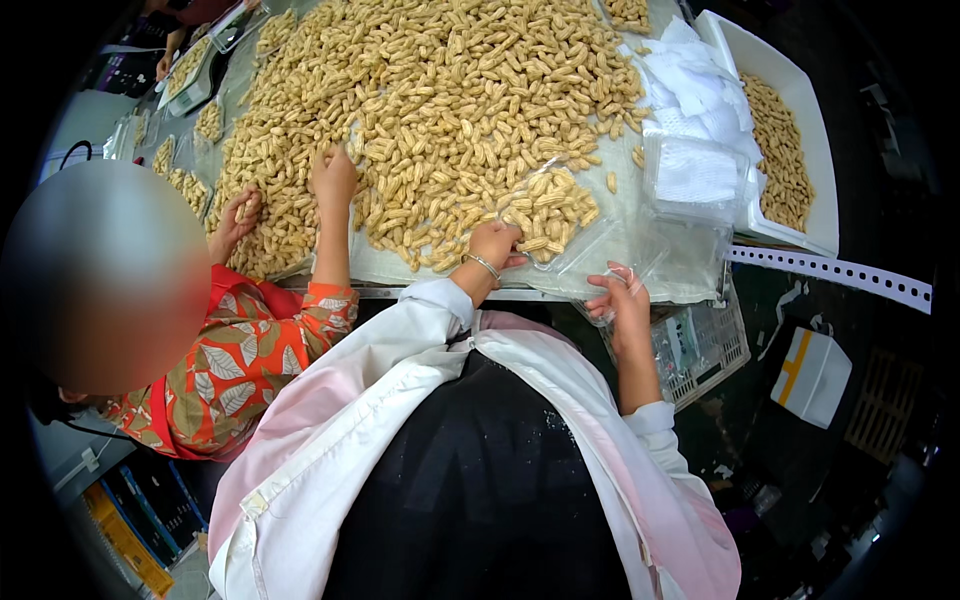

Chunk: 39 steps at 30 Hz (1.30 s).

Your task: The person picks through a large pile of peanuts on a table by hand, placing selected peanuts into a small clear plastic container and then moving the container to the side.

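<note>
In front of me a clear plastic clamshell box (581, 244) lies on the cloth-covered table, heaped with unshelled peanuts (555, 206). My left hand (495, 247), with a bangle at its wrist, has its fingers against the near left side of this box. Off the table's front edge, my right hand (626, 304) holds a thin piece of clear plastic packaging (600, 313); its exact shape is hard to see. A large spread of loose peanuts (465, 97) reaches from the box to the far side.
On the right are stacked clear boxes (694, 217), white foam netting (694, 97) and a white foam crate (821, 150) of peanuts. A perforated white strip (832, 274) juts past the table. At left, a co-worker's hands (334, 180) touch peanuts; a scale (195, 94) stands beyond.
</note>
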Each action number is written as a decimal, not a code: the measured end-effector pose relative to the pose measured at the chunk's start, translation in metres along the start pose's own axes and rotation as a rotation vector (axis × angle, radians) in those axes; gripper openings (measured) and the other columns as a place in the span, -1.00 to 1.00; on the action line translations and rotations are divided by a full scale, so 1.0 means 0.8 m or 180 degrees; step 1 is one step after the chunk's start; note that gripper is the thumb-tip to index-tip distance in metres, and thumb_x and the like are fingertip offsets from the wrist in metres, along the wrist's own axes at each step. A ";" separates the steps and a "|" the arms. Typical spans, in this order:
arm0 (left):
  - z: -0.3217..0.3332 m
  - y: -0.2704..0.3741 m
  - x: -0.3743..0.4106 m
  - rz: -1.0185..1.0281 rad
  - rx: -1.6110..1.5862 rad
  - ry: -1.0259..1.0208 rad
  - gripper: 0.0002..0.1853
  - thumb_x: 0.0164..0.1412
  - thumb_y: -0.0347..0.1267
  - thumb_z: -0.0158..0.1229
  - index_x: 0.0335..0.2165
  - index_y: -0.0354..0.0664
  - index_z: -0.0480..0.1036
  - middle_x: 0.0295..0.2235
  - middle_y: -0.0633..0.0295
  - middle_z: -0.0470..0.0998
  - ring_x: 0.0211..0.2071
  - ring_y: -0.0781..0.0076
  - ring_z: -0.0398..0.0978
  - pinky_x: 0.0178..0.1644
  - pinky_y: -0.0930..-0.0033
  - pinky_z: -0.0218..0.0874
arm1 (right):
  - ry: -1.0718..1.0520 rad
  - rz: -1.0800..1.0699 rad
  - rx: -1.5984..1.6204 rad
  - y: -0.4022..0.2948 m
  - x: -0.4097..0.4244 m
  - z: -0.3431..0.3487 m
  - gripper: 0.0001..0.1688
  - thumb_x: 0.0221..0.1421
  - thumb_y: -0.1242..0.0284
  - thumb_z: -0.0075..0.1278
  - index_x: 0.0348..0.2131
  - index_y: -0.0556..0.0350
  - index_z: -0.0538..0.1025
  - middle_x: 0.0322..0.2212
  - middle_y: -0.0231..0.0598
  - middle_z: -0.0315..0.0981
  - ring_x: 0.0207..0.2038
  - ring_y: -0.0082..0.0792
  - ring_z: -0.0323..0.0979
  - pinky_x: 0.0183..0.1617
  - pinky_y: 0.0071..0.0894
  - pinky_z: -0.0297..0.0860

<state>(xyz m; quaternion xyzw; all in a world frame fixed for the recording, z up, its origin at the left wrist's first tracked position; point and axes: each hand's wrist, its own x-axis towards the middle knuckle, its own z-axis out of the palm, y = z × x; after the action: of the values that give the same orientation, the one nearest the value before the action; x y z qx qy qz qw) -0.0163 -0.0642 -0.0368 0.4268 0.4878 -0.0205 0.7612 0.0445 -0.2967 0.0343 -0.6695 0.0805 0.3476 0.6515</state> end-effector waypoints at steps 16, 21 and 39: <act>-0.065 0.049 -0.062 0.0887 -0.1532 -0.1004 -0.48 0.11 -0.55 -0.02 0.08 -0.17 0.17 -0.08 0.13 0.43 -0.14 0.29 0.50 -0.15 0.15 0.47 | -0.0688 -0.0348 0.0077 -0.030 -0.019 0.048 -0.46 0.24 0.43 -0.10 0.15 0.27 0.23 -0.25 -0.07 0.53 -0.37 -0.51 0.47 -0.34 -0.60 0.37; -0.097 0.080 -0.098 0.0775 -0.1981 -0.1832 -0.21 0.13 -0.59 -0.05 0.27 0.03 -0.16 0.17 0.02 0.19 0.10 -0.02 0.33 0.04 -0.23 0.31 | -0.0791 -0.0528 -0.0282 -0.041 0.002 0.058 -0.49 0.23 0.40 -0.07 0.09 0.28 0.26 -0.28 -0.09 0.54 -0.37 -0.51 0.47 -0.33 -0.58 0.36; -0.147 0.027 -0.063 0.0644 -0.2276 -0.1282 -0.17 0.11 -0.63 0.02 0.26 0.07 -0.14 0.12 0.05 0.23 0.05 0.04 0.38 -0.03 -0.19 0.37 | -0.1927 -0.3112 -0.2633 -0.165 0.163 0.293 -0.82 0.07 0.48 0.09 -0.30 0.22 0.55 -0.38 -0.17 0.52 -0.34 -0.33 0.48 -0.23 -0.41 0.38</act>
<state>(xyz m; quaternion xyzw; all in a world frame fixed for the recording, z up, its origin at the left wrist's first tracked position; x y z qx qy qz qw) -0.1183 0.0090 -0.0034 0.1691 0.2613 0.1418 0.9397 0.1314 -0.0155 0.0891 -0.6955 -0.5526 0.1883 0.4189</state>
